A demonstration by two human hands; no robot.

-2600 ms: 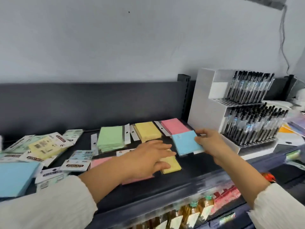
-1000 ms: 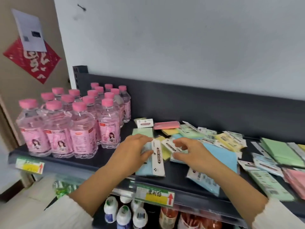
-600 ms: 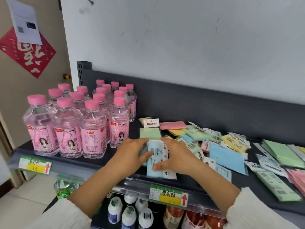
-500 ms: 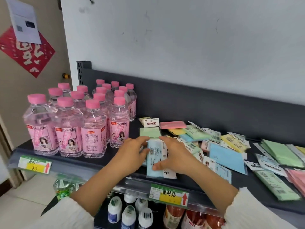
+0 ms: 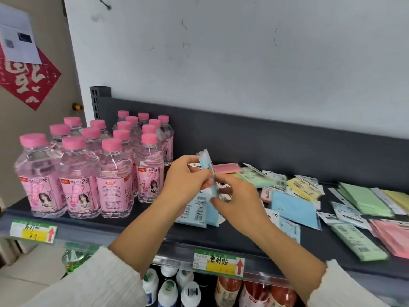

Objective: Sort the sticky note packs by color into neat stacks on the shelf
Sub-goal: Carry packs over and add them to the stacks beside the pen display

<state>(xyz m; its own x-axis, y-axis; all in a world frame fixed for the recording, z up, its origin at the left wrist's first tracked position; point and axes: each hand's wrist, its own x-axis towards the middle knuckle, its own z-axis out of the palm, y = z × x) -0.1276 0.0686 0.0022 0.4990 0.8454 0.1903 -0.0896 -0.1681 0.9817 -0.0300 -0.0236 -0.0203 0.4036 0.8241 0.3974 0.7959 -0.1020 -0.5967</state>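
Both hands hold a thin bundle of blue sticky note packs [image 5: 207, 168] on edge above the dark shelf [image 5: 232, 231]. My left hand [image 5: 184, 181] grips it from the left, my right hand [image 5: 235, 201] from the right and below. More blue packs [image 5: 195, 212] lie flat under the hands, and another blue pack [image 5: 293, 207] lies to the right. Loose pink [image 5: 228, 167], green [image 5: 257, 179] and yellow packs [image 5: 304, 188] are scattered behind. At far right lie a green stack [image 5: 363, 201], a pink stack [image 5: 391, 237] and a long green pack [image 5: 358, 244].
Several pink-capped peach soda bottles [image 5: 112, 180] stand close together on the shelf's left part, just left of my left hand. Price tags [image 5: 219, 261] hang on the front rail. Bottles fill the lower shelf [image 5: 177, 289]. A white wall rises behind.
The view swung left from the pen display to the bottles and the loose packs. Both hands gathered blue packs off the shelf and have now lifted the bundle upright.
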